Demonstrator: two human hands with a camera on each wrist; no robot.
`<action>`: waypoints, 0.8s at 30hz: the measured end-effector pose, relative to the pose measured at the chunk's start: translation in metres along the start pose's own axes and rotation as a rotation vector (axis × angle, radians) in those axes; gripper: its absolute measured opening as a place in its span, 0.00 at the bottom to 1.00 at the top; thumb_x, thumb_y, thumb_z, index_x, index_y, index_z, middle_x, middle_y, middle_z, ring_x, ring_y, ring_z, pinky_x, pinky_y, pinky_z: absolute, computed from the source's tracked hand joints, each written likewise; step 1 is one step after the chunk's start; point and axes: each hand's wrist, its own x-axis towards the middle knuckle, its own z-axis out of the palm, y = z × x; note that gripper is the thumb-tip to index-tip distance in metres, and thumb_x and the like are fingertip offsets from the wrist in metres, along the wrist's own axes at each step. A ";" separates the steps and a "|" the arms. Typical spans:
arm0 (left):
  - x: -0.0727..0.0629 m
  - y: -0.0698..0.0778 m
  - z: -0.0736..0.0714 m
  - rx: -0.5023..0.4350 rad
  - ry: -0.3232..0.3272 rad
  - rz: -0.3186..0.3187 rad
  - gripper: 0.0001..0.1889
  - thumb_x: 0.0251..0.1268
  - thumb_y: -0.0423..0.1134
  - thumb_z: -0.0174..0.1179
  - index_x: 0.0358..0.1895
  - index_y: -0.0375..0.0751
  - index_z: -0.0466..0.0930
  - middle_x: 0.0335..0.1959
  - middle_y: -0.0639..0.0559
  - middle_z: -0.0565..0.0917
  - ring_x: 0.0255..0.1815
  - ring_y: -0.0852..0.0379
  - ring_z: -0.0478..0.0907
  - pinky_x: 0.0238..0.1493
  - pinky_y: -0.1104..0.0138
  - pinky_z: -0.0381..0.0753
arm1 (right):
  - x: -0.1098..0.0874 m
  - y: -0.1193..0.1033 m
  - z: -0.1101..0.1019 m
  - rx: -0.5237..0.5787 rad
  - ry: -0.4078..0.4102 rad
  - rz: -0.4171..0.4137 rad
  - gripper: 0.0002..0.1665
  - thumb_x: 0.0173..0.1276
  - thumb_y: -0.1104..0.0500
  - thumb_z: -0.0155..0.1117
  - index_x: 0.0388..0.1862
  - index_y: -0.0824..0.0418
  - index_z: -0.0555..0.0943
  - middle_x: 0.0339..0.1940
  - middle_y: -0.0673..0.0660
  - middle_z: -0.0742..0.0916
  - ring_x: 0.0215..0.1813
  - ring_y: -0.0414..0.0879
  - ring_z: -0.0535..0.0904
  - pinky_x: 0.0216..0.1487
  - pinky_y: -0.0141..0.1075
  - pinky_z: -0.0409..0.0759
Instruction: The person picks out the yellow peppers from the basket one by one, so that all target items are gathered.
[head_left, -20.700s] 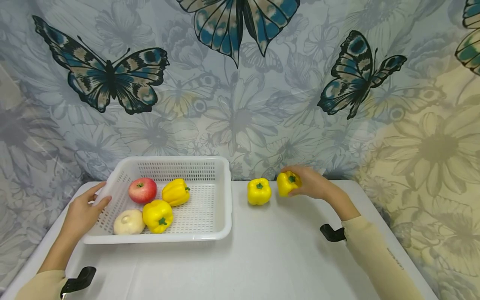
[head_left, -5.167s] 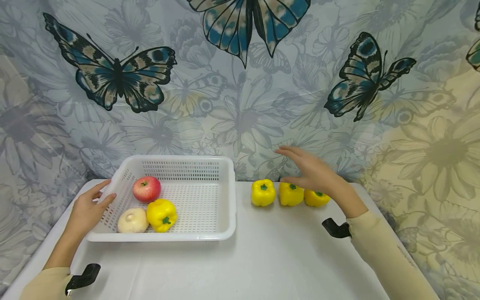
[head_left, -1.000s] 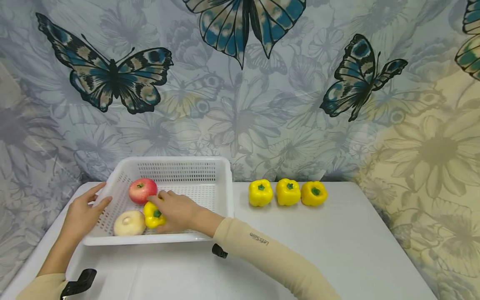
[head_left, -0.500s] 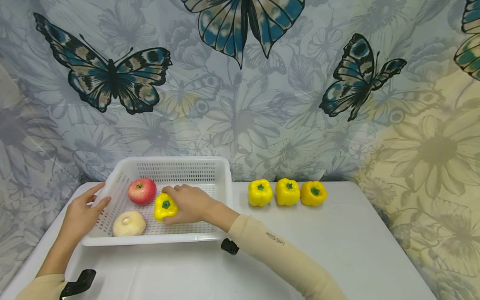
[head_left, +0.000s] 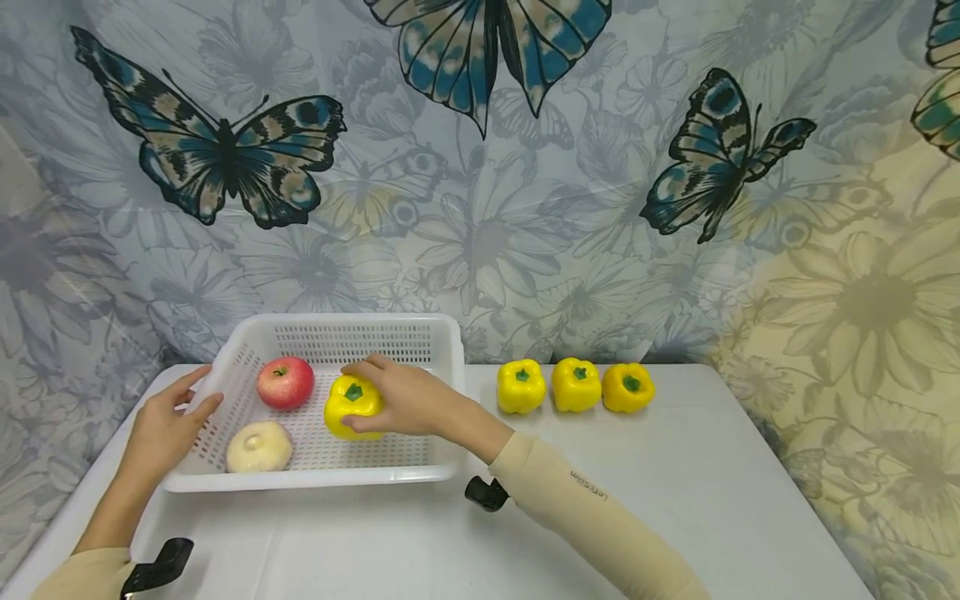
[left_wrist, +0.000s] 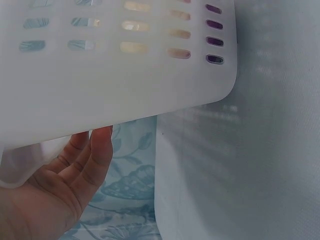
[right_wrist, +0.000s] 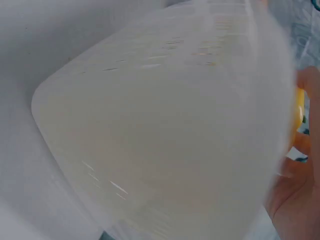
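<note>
My right hand point(head_left: 408, 398) holds a yellow bell pepper point(head_left: 347, 412) by its side, thumb in front and fingers behind, above the floor of the white plastic basket point(head_left: 315, 479). In the right wrist view the basket wall point(right_wrist: 150, 125) hides most of that bell pepper point(right_wrist: 299, 107). My left hand point(head_left: 159, 429) grips the basket's left rim; in the left wrist view its fingers point(left_wrist: 97, 155) reach behind the rim. Inside the basket, at the left, lie a red apple point(head_left: 285, 383) and a pale, round, flattish vegetable point(head_left: 258, 447), its kind unclear.
Right of the basket, three yellow bell peppers point(head_left: 521, 386) stand in a row along the back of the white table point(head_left: 570, 517). A patterned butterfly cloth point(head_left: 480, 250) hangs behind the table. Black wrist mounts point(head_left: 486, 493) stick out from both sleeves.
My right hand has moved the yellow bell pepper rightward, away from the apple and the pale vegetable. Earlier, another bell pepper left the basket and joined the row. My left hand stays put.
</note>
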 end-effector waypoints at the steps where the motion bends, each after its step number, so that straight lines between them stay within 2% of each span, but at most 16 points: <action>1: 0.000 0.000 0.000 0.000 0.000 -0.001 0.32 0.75 0.45 0.53 0.74 0.31 0.58 0.47 0.25 0.74 0.30 0.49 0.78 0.21 0.66 0.72 | -0.002 0.000 -0.003 0.006 0.011 -0.008 0.39 0.65 0.36 0.63 0.69 0.53 0.71 0.58 0.50 0.78 0.43 0.37 0.74 0.42 0.25 0.73; 7: 0.001 -0.001 0.001 0.004 0.007 0.000 0.32 0.75 0.45 0.53 0.74 0.30 0.58 0.46 0.26 0.74 0.31 0.48 0.79 0.21 0.66 0.73 | -0.015 0.003 -0.017 0.072 0.039 -0.026 0.37 0.65 0.39 0.65 0.69 0.52 0.71 0.61 0.51 0.78 0.47 0.38 0.75 0.45 0.23 0.74; 15: -0.001 0.001 0.001 -0.011 -0.003 -0.002 0.32 0.75 0.45 0.53 0.74 0.31 0.57 0.47 0.25 0.74 0.31 0.48 0.80 0.21 0.67 0.74 | -0.029 0.016 -0.029 0.203 0.064 0.002 0.40 0.62 0.39 0.69 0.69 0.55 0.71 0.63 0.52 0.79 0.47 0.38 0.77 0.39 0.22 0.77; 24: 0.000 0.001 0.001 0.000 0.000 -0.006 0.32 0.75 0.44 0.53 0.74 0.30 0.57 0.46 0.26 0.74 0.30 0.50 0.78 0.20 0.67 0.73 | -0.046 0.027 -0.033 0.247 0.120 0.034 0.41 0.61 0.41 0.71 0.69 0.56 0.72 0.65 0.51 0.78 0.56 0.41 0.76 0.42 0.30 0.81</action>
